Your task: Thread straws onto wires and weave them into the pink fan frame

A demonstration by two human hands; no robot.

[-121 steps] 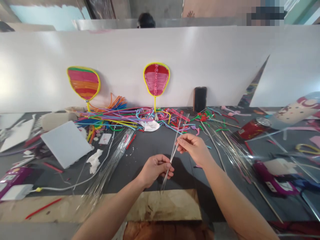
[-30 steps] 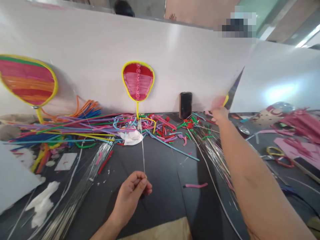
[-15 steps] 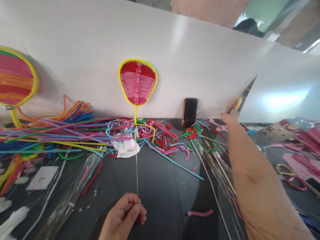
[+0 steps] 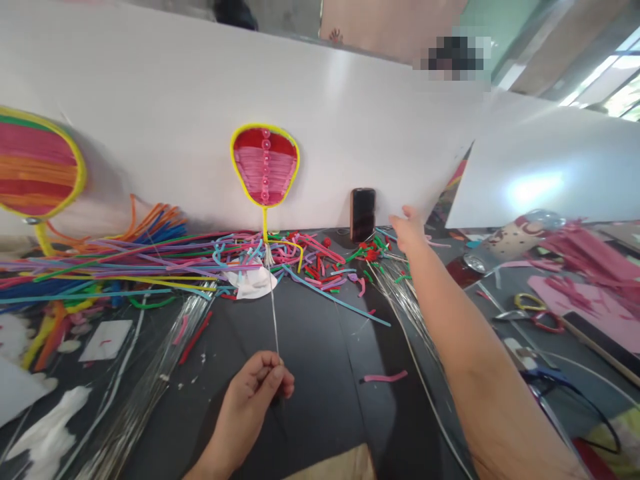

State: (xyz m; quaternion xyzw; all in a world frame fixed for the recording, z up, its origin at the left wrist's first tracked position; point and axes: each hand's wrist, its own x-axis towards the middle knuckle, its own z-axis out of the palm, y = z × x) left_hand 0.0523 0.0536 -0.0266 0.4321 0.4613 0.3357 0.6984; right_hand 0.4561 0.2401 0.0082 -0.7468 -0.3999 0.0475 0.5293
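Left hand: above the dark surface, the left hand (image 4: 257, 393) had its fingers pinched narrowly on a thin wire (image 4: 275, 320).
Wire: rose from that pinch toward the white scrap (image 4: 255, 283) below a yellow-rimmed fan (image 4: 265, 163).
Right hand: the right hand (image 4: 409, 228) was stretched far forward, fingers apart, near the white board (image 4: 350, 133); contact could not be told.
Phone: a dark phone (image 4: 363, 213) stood upright just left of the right hand.
Surface: the bare middle of the surface (image 4: 320, 360) bore a short pink strip (image 4: 385, 378), well apart from both hands.
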